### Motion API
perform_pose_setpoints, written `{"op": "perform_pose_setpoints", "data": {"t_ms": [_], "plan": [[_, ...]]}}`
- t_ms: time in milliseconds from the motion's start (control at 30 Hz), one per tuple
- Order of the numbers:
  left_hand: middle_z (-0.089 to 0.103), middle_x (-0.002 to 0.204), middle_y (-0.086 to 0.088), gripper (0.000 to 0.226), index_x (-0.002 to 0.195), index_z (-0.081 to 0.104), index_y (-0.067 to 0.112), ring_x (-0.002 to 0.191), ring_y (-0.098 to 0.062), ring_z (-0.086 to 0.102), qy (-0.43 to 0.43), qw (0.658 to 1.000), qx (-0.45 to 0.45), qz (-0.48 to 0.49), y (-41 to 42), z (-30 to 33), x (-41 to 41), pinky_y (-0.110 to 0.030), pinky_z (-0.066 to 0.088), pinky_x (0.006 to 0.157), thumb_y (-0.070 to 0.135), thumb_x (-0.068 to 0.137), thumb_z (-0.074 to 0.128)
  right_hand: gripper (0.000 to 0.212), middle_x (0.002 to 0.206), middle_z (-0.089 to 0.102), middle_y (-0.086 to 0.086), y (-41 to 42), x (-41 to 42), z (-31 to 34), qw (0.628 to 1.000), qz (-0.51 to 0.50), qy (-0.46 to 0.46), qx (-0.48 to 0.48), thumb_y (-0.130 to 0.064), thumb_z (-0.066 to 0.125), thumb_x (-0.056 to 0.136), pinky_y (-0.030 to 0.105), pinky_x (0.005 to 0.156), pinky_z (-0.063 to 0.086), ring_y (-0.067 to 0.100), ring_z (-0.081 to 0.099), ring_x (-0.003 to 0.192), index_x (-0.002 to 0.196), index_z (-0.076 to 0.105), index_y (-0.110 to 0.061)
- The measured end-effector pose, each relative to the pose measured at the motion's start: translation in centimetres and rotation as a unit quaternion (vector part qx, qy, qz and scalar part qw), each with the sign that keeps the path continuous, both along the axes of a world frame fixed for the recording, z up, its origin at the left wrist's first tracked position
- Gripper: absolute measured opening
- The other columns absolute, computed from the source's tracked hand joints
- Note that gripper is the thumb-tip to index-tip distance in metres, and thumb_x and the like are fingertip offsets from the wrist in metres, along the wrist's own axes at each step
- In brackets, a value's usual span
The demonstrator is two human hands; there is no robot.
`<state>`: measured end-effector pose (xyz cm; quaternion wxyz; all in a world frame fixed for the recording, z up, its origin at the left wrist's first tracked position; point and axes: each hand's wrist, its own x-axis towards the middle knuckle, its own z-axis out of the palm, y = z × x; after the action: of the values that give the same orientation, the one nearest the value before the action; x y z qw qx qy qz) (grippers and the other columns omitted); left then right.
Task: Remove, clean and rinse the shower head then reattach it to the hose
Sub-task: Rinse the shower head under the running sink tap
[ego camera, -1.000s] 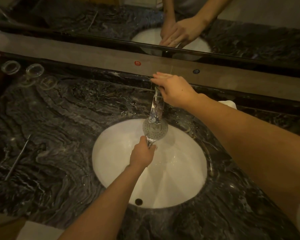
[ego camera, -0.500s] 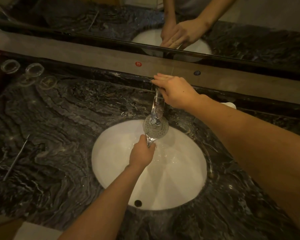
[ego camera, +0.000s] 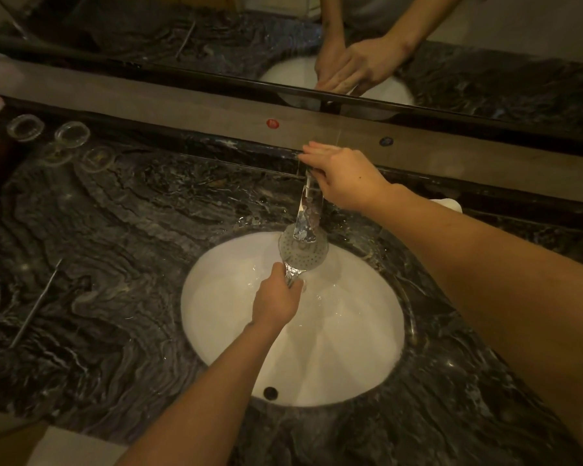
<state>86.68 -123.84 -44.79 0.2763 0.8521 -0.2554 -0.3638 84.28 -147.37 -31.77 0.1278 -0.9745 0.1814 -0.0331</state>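
my left hand (ego camera: 276, 299) is closed around the handle of the shower head (ego camera: 303, 253), with the fingers wrapped tight. i hold it over the far side of the white sink (ego camera: 350, 348), and its round face with small holes looks up at me. water (ego camera: 308, 210) falls from the tap onto this face and runs down over my fingers. my right hand (ego camera: 342, 178) is at the tap, on the far edge of the dark marble counter (ego camera: 115, 264). its fingers are bent down over something there, i think the tap lever, but the hand covers it and i cannot tell if it really grips. on the far left of the counter stand some small glass dishes (ego camera: 71, 132), well apart from the sink.
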Motion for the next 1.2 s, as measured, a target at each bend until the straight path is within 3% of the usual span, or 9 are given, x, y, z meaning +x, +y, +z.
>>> {"op": "perform_pose_setpoints", "data": {"t_ms": [100, 167, 333, 733, 933, 1033, 1200], "plan": [[0.065, 0.093, -0.010, 0.025, 0.109, 0.049, 0.015, 0.070, -0.030, 0.065, 0.064, 0.996, -0.024, 0.059, -0.2, 0.3, 0.0, -0.041, 0.058, 0.055, 0.036, 0.098, 0.059, 0.044, 0.154, 0.044, 0.002, 0.1, 0.0, -0.1, 1.000, -0.002, -0.004, 0.000, -0.018, 0.048, 0.100, 0.044, 0.114, 0.038, 0.016, 0.035, 0.145, 0.144, 0.052, -0.019], [0.062, 0.091, -0.012, 0.023, 0.111, 0.049, 0.013, 0.058, -0.023, 0.057, 0.145, 0.980, -0.044, 0.132, -0.5, 0.5, -0.2, -0.030, 0.048, 0.045, 0.032, 0.100, 0.059, 0.044, 0.153, 0.046, 0.002, 0.1, 0.0, -0.1, 1.000, -0.005, -0.009, 0.000, -0.017, 0.048, 0.099, 0.044, 0.113, 0.038, 0.016, 0.036, 0.145, 0.143, 0.053, -0.018], [0.053, 0.078, -0.011, 0.018, 0.110, 0.047, 0.013, 0.051, -0.018, 0.048, 0.247, 0.928, -0.111, 0.257, -0.3, 1.0, -0.4, -0.028, 0.043, 0.045, 0.025, 0.101, 0.057, 0.045, 0.154, 0.043, -0.001, 0.3, -0.2, -0.4, 1.000, -0.014, -0.013, -0.007, -0.017, 0.047, 0.100, 0.041, 0.114, 0.037, 0.013, 0.033, 0.146, 0.145, 0.051, -0.020], [0.051, 0.066, -0.006, 0.021, 0.114, 0.046, 0.018, 0.053, -0.019, 0.050, 0.205, 0.929, -0.207, 0.227, 2.9, 2.8, 1.6, -0.033, 0.047, 0.050, 0.030, 0.102, 0.058, 0.050, 0.155, 0.041, 0.006, 2.2, -1.3, -3.6, 0.993, -0.049, -0.100, -0.032, -0.010, 0.051, 0.098, 0.038, 0.117, 0.034, 0.019, 0.031, 0.148, 0.147, 0.046, -0.012], [0.053, 0.069, -0.006, 0.018, 0.111, 0.046, 0.019, 0.052, -0.015, 0.052, 0.190, 0.939, -0.193, 0.211, 4.8, 3.8, 2.4, -0.031, 0.048, 0.048, 0.027, 0.101, 0.058, 0.052, 0.156, 0.041, 0.007, 3.4, -1.1, -2.5, 0.992, -0.068, -0.063, -0.086, -0.011, 0.053, 0.096, 0.041, 0.119, 0.030, 0.022, 0.031, 0.147, 0.148, 0.045, -0.012], [0.056, 0.072, -0.007, 0.019, 0.113, 0.047, 0.019, 0.055, -0.017, 0.055, 0.178, 0.944, -0.179, 0.212, 6.5, 5.0, 3.0, -0.031, 0.050, 0.050, 0.027, 0.101, 0.059, 0.059, 0.160, 0.033, 0.008, 5.4, -0.4, -1.8, 0.987, -0.116, -0.015, -0.110, -0.018, 0.057, 0.094, 0.042, 0.123, 0.019, 0.024, 0.026, 0.149, 0.150, 0.040, -0.013], [0.060, 0.080, -0.010, 0.020, 0.116, 0.047, 0.024, 0.059, -0.020, 0.056, 0.121, 0.957, -0.152, 0.217, 10.2, 6.3, 3.6, -0.030, 0.049, 0.050, 0.028, 0.100, 0.059, 0.064, 0.159, 0.032, 0.014, 12.4, -1.9, -1.6, 0.987, -0.124, 0.045, -0.089, -0.024, 0.062, 0.087, 0.048, 0.123, 0.017, 0.031, 0.026, 0.148, 0.148, 0.042, -0.017]]}}
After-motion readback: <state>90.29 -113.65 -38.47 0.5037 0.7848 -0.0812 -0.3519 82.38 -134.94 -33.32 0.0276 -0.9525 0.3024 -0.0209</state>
